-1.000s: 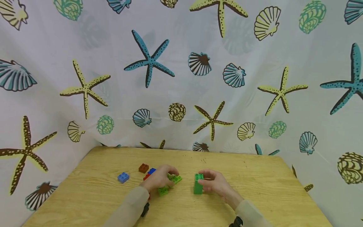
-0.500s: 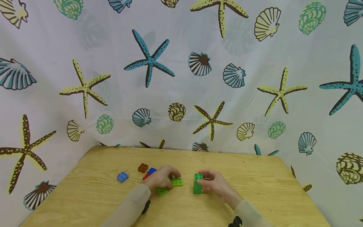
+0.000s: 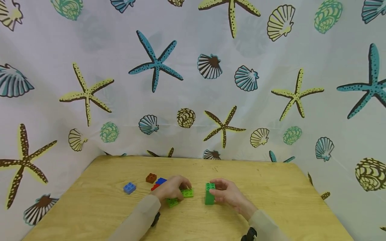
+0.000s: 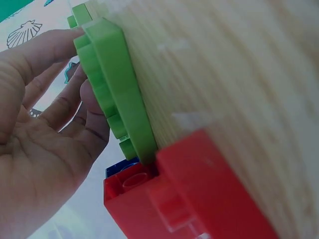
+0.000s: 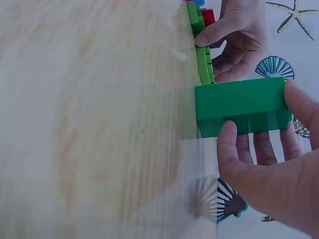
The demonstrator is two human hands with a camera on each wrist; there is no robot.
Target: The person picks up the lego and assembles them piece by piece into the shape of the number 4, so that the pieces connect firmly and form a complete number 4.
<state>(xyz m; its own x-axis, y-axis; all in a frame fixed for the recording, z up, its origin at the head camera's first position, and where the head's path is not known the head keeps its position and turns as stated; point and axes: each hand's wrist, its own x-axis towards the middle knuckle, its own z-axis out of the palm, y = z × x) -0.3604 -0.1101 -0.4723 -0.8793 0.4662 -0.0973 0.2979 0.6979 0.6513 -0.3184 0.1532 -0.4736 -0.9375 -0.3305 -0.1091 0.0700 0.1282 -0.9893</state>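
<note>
On the table, right of centre, stand two dark green toy building bricks (image 3: 209,196) stacked upright. My right hand (image 3: 231,195) grips this stack, thumb on its near side and fingers behind; the right wrist view shows the seam between the two bricks (image 5: 244,105). My left hand (image 3: 171,187) reaches over the loose bricks and pinches a flat lime-green brick (image 3: 188,193) lying on the table, thumb at its near end and fingers on the far side. A second lime-green brick (image 3: 172,202) lies just below that hand, also large in the left wrist view.
Left of my left hand lie a dark blue brick (image 3: 161,181) and a red brick (image 3: 155,187), partly hidden. Farther left are a brown brick (image 3: 151,178) and a light blue brick (image 3: 129,188). A shell-patterned curtain (image 3: 193,140) hangs behind the wooden table (image 3: 259,180).
The lime-green brick at my left fingers has turned from slanted to nearly square with the table's back edge. My right hand and the dark green stack have stayed in place.
</note>
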